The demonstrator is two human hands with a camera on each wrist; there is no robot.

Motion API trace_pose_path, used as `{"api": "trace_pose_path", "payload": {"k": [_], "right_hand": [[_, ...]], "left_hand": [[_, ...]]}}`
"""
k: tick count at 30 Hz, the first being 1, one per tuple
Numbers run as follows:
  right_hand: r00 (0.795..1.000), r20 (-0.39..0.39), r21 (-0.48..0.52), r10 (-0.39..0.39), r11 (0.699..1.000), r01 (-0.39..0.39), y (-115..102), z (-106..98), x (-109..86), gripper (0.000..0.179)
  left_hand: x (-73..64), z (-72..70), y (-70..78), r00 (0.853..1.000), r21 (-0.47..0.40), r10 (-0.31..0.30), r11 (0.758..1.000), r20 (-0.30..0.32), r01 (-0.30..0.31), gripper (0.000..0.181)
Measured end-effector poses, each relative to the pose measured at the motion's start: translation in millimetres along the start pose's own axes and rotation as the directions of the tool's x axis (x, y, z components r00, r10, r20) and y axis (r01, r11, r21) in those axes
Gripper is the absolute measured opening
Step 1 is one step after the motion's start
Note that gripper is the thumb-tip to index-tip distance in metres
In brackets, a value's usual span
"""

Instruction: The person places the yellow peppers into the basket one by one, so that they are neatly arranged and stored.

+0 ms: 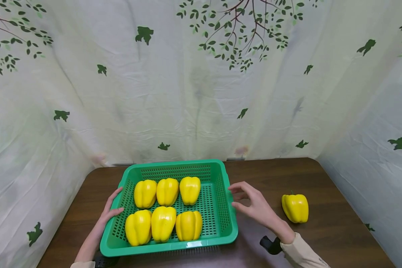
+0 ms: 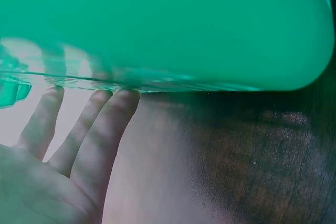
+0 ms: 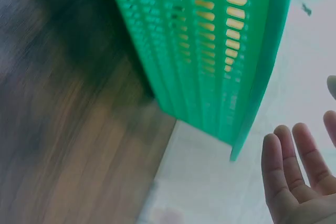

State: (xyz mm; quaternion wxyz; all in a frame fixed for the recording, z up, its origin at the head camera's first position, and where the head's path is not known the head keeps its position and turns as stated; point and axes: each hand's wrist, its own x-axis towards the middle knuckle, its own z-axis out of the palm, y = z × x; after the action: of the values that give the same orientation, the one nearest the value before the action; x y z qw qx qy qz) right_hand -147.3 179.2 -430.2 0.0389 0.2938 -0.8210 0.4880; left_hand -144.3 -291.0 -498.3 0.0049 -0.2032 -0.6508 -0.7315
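A green plastic basket (image 1: 221,238) with slotted walls stands on the table, holding two rows of yellow bell peppers (image 1: 163,223), three in each. At its left rim is my left hand (image 1: 104,216), fingers and thumb spread. The left wrist view shows its fairly straight fingers (image 2: 97,140) with tips right at the basket's edge. My right hand (image 1: 254,203) hovers just off the right rim, fingers loosely bent and nothing in them. In the right wrist view those fingers (image 3: 302,166) stand apart from the basket wall (image 3: 210,51). Another yellow bell pepper (image 1: 295,208) lies right of that hand.
The brown wooden table (image 1: 335,230) extends to the right past the single pepper. Behind it and at both sides hangs a pale curtain (image 1: 194,111) printed with leaves and branches. A black wrist strap (image 1: 270,245) sits at my right sleeve (image 1: 303,253).
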Motion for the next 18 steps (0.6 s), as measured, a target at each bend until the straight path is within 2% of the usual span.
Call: {"api": "trace_pose_path", "payload": {"k": [4,6,11,15,18], "right_hand": [[0.999,-0.047,-0.047,0.014,0.999,-0.017,-14.3,-10.7,-3.7,0.038],[0.997,-0.072,-0.072,0.019,0.997,-0.024,-12.1,-14.6,-6.6,0.039],[0.991,-0.136,-0.127,0.007,0.992,-0.024,16.3,-23.0,-16.3,0.043],[0.985,-0.174,-0.159,0.018,0.986,-0.046,23.9,-31.4,-23.0,0.044],[0.979,-0.205,-0.194,0.02,0.979,-0.061,29.1,-38.0,-27.9,0.045]], "left_hand": [[-0.1,-0.4,-0.6,1.0,-0.007,0.01,1.0,0.002,-0.01,0.068],[-0.1,-0.7,-1.1,1.0,-0.014,0.015,1.0,0.005,-0.015,0.069],[0.5,-0.8,-2.1,0.999,-0.017,0.047,0.999,0.011,-0.047,0.07],[1.4,-0.4,-1.9,0.998,-0.006,0.061,0.998,0.009,-0.061,0.07],[1.1,-0.6,-1.8,0.999,-0.006,0.047,0.999,0.007,-0.047,0.07]]}}
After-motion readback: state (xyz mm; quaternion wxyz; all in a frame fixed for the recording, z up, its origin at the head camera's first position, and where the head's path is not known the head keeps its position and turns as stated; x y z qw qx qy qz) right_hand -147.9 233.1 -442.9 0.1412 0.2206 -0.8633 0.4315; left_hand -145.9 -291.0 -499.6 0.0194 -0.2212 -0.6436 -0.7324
